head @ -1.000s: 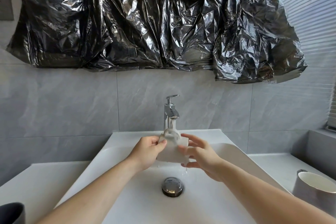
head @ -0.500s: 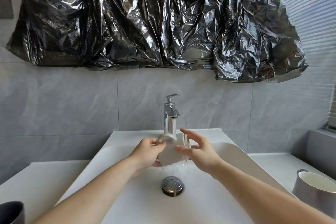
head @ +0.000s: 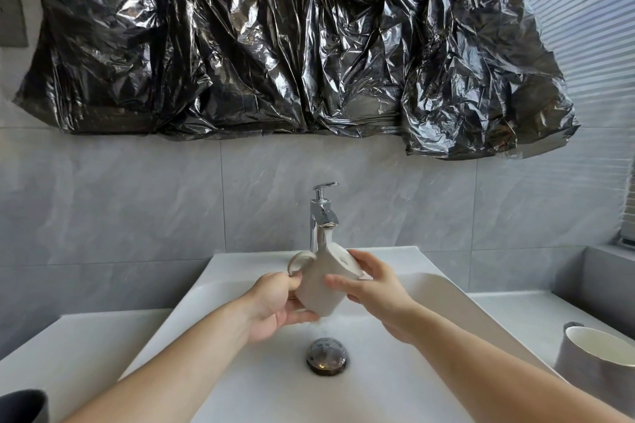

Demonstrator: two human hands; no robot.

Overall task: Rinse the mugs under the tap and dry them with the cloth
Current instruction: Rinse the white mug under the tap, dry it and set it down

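A pale beige mug [head: 321, 282] is held tilted under the chrome tap [head: 322, 216], its mouth turned up and right into the running water. My left hand [head: 275, 306] grips it from the left, thumb at the handle and fingers under its base. My right hand [head: 374, 285] holds the rim side, thumb on top by the mouth and fingers across the mug's front wall. Water drips from the mug's base toward the drain [head: 326, 359]. A second, grey mug [head: 599, 362] with a white inside stands on the counter at the right.
The white basin [head: 220, 288] sits in a pale counter [head: 86, 343]. A dark cup's rim [head: 22, 405] shows at the bottom left corner. Crumpled black plastic [head: 275, 38] covers the wall above the grey tiles. No cloth is in view.
The mug has been turned in my hands: it lay more level before, and now it tilts with its mouth up under the stream and its handle raised at the left.
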